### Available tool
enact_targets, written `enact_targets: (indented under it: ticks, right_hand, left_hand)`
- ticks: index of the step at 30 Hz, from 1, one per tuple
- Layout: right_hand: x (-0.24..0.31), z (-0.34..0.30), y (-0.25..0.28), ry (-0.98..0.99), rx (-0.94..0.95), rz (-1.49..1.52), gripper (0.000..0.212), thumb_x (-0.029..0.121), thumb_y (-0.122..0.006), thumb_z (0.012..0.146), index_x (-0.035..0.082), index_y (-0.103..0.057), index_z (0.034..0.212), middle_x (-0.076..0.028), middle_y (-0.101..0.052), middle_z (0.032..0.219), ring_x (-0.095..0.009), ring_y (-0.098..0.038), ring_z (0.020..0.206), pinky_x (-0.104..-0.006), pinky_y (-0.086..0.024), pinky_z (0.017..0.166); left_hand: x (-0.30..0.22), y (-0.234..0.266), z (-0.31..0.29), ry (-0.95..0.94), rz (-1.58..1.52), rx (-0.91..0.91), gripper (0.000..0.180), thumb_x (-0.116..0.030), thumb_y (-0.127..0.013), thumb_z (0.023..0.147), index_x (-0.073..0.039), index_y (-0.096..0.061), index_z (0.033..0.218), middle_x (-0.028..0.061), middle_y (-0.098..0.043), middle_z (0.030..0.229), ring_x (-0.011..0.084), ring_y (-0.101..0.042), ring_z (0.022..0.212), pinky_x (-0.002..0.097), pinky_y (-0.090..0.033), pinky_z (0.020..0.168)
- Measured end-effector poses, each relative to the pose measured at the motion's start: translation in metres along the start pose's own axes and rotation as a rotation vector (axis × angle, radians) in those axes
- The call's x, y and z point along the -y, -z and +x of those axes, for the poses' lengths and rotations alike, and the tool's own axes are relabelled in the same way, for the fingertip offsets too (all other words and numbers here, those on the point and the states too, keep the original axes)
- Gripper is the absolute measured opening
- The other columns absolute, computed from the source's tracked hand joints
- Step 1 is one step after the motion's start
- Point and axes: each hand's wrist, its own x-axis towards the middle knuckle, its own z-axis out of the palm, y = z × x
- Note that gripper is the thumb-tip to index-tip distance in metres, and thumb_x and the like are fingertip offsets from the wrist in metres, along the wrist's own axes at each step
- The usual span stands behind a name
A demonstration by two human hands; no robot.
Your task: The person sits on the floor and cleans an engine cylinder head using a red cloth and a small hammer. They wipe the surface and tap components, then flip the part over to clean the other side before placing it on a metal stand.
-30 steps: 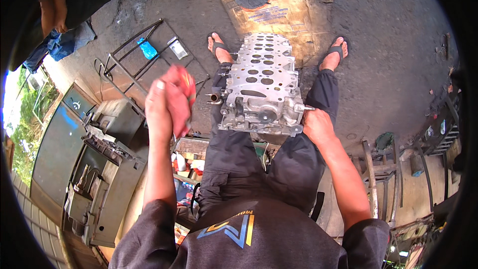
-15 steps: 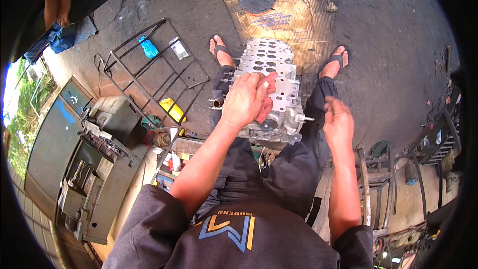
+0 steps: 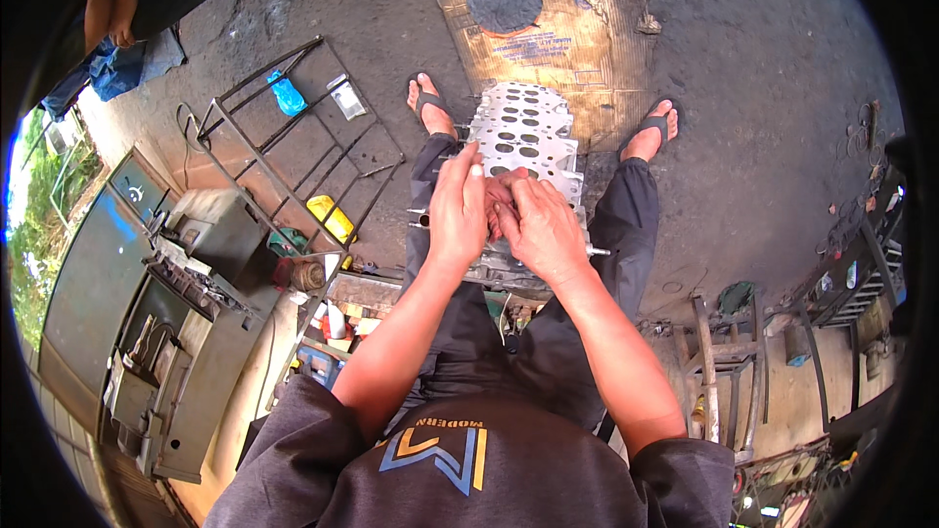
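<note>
We have the metal cylinder head beneath both hands. Over its near half, our right hand bends its fingers around the red cloth; our left hand, nearly flat, grips nothing visible alongside.

The perforated metal engine part extends away from the person, between the legs. The left hand, fingers extended, is above its near end. Beside it, the right hand covers part of a red cloth; its hold is unclear. Beyond, a round black pad lies on cardboard. A metal frame is at left.
</note>
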Motion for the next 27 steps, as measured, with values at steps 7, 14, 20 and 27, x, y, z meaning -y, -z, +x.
enact_targets:
  ticks: [7, 14, 20, 27]
  right_hand:
    - [-0.001, -0.014, -0.015, 0.075, 0.044, -0.058, 0.024, 0.02, -0.065, 0.088, 0.003, -0.059, 0.103, -0.014, -0.064, 0.095, -0.035, -0.059, 0.091, -0.0451, -0.048, 0.084]
    - [0.0, -0.049, -0.038, 0.046, -0.078, 0.117, 0.022, 0.019, -0.071, 0.082, 0.002, -0.057, 0.088, -0.014, -0.057, 0.107, -0.035, -0.053, 0.098, -0.0443, -0.047, 0.084]
    - [-0.03, -0.058, -0.039, -0.279, -0.273, 0.544, 0.021, 0.0, -0.07, 0.083, 0.003, -0.05, 0.075, -0.007, -0.056, 0.094, -0.014, -0.052, 0.077, -0.0328, -0.048, 0.071]
    - [-0.044, -0.051, -0.045, -0.155, 0.162, -0.18, 0.031, 0.027, -0.069, 0.087, 0.003, -0.067, 0.108, -0.015, -0.06, 0.104, -0.032, -0.058, 0.093, -0.0417, -0.048, 0.086]
  left_hand:
    - [0.055, 0.0, -0.056, 0.183, 0.09, -0.444, 0.039, -0.013, -0.05, 0.096, 0.001, -0.055, 0.132, 0.0212, -0.058, 0.13, 0.0393, -0.041, 0.133, 0.0469, -0.029, 0.112]
    - [0.111, -0.023, -0.091, 0.08, 0.162, -0.587, 0.038, -0.015, -0.034, 0.1, 0.006, -0.061, 0.117, 0.0195, -0.06, 0.12, 0.0357, -0.048, 0.124, 0.0434, -0.03, 0.111]
    - [0.144, -0.018, -0.128, 0.048, 0.05, -0.503, 0.032, -0.023, -0.033, 0.098, 0.001, -0.054, 0.095, 0.0203, -0.06, 0.118, 0.0395, -0.043, 0.127, 0.0531, -0.022, 0.115]
    - [0.154, -0.021, -0.133, 0.074, 0.016, -0.498, 0.032, -0.027, -0.034, 0.098, 0.0, -0.051, 0.093, 0.0208, -0.059, 0.118, 0.0384, -0.041, 0.129, 0.0533, -0.017, 0.117]
